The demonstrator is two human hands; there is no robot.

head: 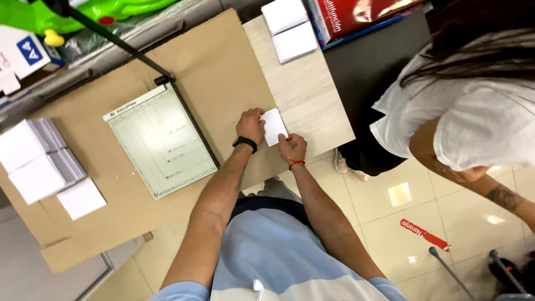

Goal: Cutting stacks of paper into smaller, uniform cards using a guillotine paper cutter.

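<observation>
Your left hand (250, 124) and right hand (292, 147) pinched a small stack of white cards (274, 126) between closed fingers, at the cardboard sheet's (223, 67) edge (beside the paper guillotine (161, 139)). Uneven pressure could have fanned the stack out of alignment.

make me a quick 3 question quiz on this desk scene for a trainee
1. True or false: both hands touch the white card stack.
2. Which hand wears the black watch? A) left hand B) right hand
3. What tool lies left of the hands on the cardboard?

Key:
1. True: both sets of fingers rest on its edges.
2. A; the right wrist has a red band.
3. The paper cutter, its arm raised.
</observation>
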